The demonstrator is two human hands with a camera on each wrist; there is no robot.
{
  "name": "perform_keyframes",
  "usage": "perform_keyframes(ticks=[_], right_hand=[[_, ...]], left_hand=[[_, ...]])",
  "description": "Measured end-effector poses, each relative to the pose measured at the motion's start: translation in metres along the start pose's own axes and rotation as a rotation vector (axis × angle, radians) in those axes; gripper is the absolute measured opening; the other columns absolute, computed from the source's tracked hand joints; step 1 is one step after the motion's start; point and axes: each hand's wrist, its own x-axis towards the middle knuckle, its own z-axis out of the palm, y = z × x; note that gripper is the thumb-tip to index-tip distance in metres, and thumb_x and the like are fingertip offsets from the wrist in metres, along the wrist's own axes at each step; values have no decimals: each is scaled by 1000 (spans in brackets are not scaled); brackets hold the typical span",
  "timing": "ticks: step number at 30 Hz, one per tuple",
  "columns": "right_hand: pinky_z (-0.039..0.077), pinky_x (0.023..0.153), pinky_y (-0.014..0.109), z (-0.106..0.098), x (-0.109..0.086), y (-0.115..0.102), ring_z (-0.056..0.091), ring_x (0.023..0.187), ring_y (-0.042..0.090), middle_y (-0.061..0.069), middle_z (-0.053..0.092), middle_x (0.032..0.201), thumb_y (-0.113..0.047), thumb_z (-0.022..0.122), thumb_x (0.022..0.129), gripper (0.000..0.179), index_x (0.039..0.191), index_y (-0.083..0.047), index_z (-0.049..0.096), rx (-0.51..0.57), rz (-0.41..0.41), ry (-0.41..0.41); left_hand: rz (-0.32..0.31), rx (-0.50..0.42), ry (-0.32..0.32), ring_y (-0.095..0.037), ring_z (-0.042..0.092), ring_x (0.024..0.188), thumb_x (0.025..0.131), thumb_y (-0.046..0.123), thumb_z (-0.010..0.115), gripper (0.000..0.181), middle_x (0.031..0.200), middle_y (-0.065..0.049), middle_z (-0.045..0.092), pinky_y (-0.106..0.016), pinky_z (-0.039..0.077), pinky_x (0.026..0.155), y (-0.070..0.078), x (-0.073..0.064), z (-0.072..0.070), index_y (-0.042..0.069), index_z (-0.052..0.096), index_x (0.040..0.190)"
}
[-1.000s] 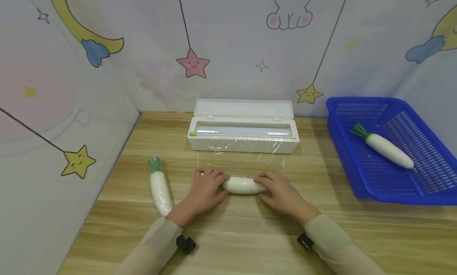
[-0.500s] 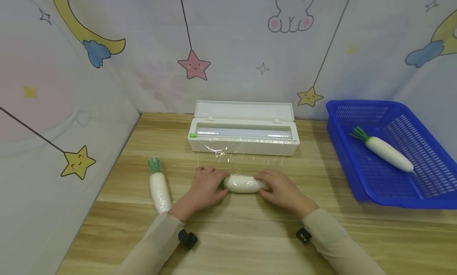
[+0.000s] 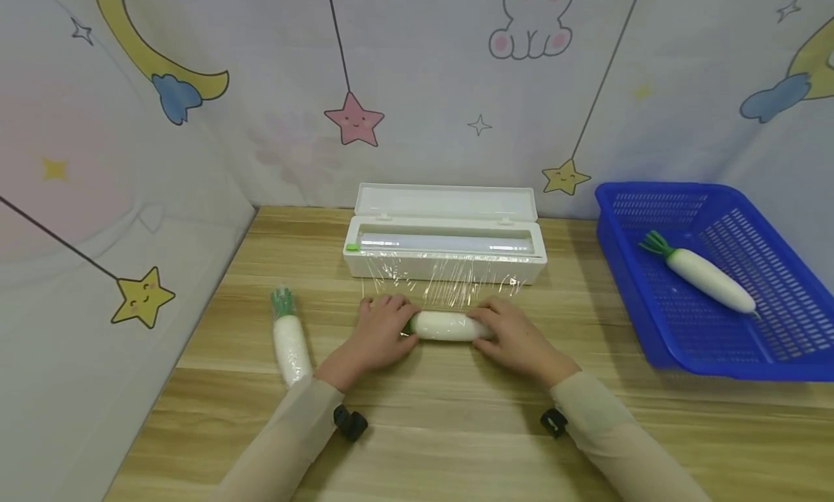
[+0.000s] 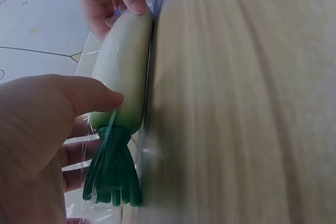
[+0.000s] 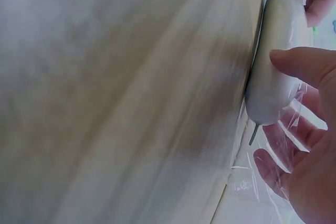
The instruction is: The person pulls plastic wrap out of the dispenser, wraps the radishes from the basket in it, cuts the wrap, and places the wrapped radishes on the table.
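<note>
A white radish (image 3: 446,326) with green leaf stubs (image 4: 113,171) lies crosswise on the table with clear cling film around it. My left hand (image 3: 383,333) grips its leafy end, thumb on the near side and fingers behind. At the thin root end, my right hand (image 3: 517,342) holds it the same way, as the right wrist view also shows. Cling film (image 3: 449,285) stretches from the radish back to a white dispenser box (image 3: 446,266), whose lid stands up. Inside the box sits the film roll (image 3: 443,243).
Left of my left hand lies another radish (image 3: 291,346) in shiny film, its lower end hidden by my forearm. A blue basket (image 3: 641,321) on the right holds an unwrapped-looking radish (image 3: 710,279). Behind the table stands a printed cloth wall (image 3: 443,154).
Both hands have rolled the radish slightly away from me, toward the dispenser box. The film between them has become shorter and more creased.
</note>
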Motion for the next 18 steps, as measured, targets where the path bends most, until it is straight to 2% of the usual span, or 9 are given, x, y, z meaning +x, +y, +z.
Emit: perform_keyframes(ticks=[6,13,18], right_hand=[[46,90,44,-1,3,4,57,99,26,11,61,107,-16,75,81,43,119,1,62,3,13,-4],[45,94,46,-3,8,12,59,106,31,15,65,113,-17,70,87,33,113,0,61,17,27,-16],[43,94,48,-4,11,15,58,107,32,15,66,113,-19,72,86,36,114,0,63,6,27,-13]], left_hand=[[6,-14,0,-27,49,113,90,30,63,45,122,-6,60,-65,25,100,-2,3,-3,10,58,130],[-23,-74,28,-23,51,106,86,30,70,45,124,-2,64,-66,20,102,-9,8,-2,12,58,126],[-23,-45,49,-25,52,110,87,30,70,42,122,-4,64,-66,23,101,-12,12,0,13,60,124]])
